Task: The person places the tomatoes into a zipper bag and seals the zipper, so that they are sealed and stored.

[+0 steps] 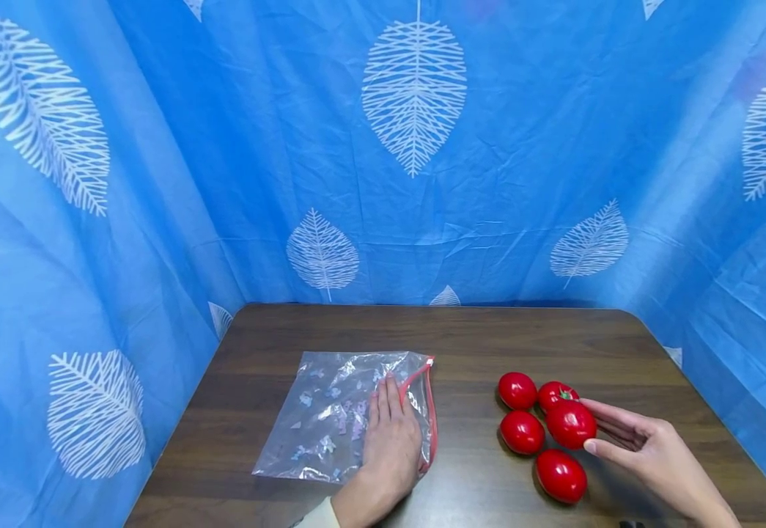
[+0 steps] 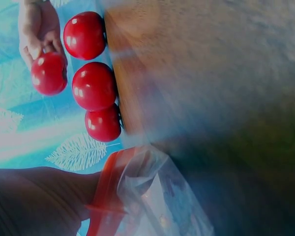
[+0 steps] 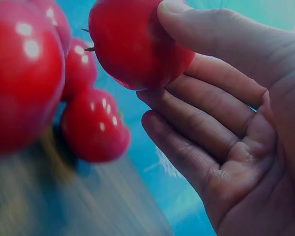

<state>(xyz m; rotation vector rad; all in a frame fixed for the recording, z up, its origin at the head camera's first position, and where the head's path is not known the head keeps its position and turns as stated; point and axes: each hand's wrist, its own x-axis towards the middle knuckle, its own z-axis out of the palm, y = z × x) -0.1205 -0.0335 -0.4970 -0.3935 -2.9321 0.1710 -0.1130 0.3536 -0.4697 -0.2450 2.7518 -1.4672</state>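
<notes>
Several red tomatoes (image 1: 522, 432) lie grouped on the right side of a dark wooden table (image 1: 462, 345). My right hand (image 1: 620, 434) pinches one tomato (image 1: 570, 424) between thumb and fingers at the cluster's right side. In the right wrist view that tomato (image 3: 132, 44) sits against my fingertips (image 3: 187, 19), with other tomatoes (image 3: 93, 128) beyond it. My left hand (image 1: 391, 433) lies flat on a clear zip bag (image 1: 330, 418) with a red zipper strip (image 1: 430, 411). The left wrist view shows the bag's red mouth (image 2: 108, 191) and the held tomato (image 2: 49, 73).
Blue cloth with white leaf prints (image 1: 415, 147) hangs around the table on the back, left and right. The table's front-right corner lies just past my right wrist. Bare wood (image 1: 468, 440) separates the bag from the tomatoes.
</notes>
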